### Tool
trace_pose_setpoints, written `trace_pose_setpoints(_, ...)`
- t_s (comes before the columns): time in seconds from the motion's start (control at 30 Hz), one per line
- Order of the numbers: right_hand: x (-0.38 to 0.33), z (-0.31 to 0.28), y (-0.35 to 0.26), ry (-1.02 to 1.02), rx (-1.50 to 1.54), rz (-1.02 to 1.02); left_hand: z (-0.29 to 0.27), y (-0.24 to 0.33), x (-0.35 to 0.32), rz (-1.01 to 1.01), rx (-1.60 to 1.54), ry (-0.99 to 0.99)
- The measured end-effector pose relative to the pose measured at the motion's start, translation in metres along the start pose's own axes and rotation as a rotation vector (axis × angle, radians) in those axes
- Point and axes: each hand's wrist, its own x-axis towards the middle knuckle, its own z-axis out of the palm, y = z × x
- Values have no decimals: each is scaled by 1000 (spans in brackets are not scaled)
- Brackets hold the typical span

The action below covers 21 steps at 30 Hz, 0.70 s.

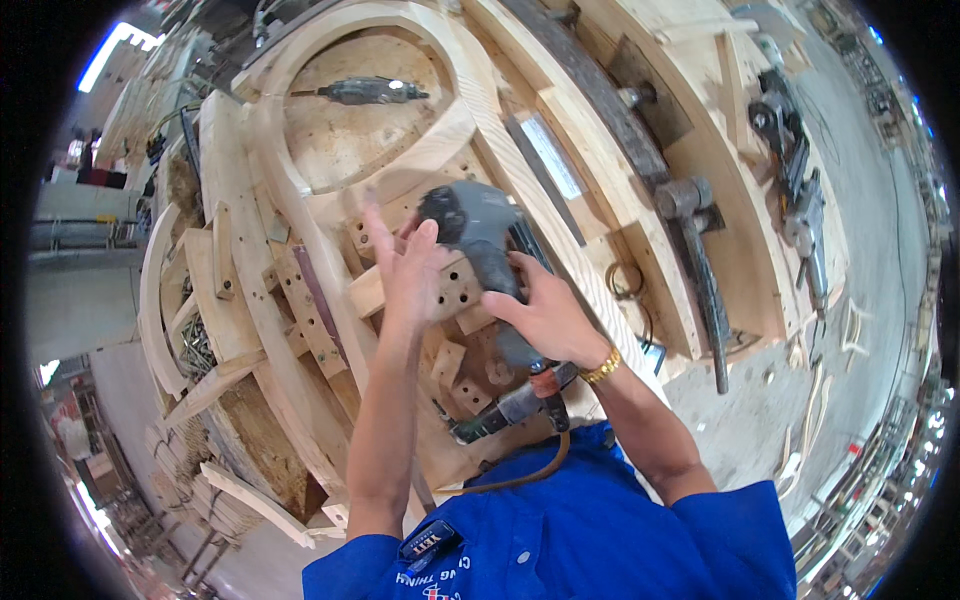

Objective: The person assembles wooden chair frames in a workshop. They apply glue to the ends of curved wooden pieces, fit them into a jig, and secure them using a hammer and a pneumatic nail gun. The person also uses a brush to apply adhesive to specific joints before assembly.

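Hands working a grey power tool on a curved wooden frame

A big curved wooden frame [300, 180] is lying under both hands, with a perforated wooden block [450, 290] directly beneath them. The right hand [545, 315] is closing around the handle of the grey power tool [475, 235], pressing it down just ahead of the fingers. The left hand [405, 265] is hovering open, fingers spread, beside the tool and touching the block's edge. Judging by this, the tool is being positioned; steadying the block looks needed next. A hammer [700, 260] is resting well right of the right hand.
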Motion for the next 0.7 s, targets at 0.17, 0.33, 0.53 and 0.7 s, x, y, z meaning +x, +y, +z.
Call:
trace_pose_setpoints(0.17,-5,-39,-12,-188,858,-140,14,-39,-9,-289,466,-295)
trace_pose_setpoints(0.33,81,-90,-35,14,928,147,60,-33,46,-147,634,-111)
trace_pose_setpoints(0.53,171,-111,-32,-91,834,337,55,-76,93,-211,563,-23)
trace_pose_setpoints(0.7,182,-106,-35,-82,826,435,55,-78,92,-292,482,38)
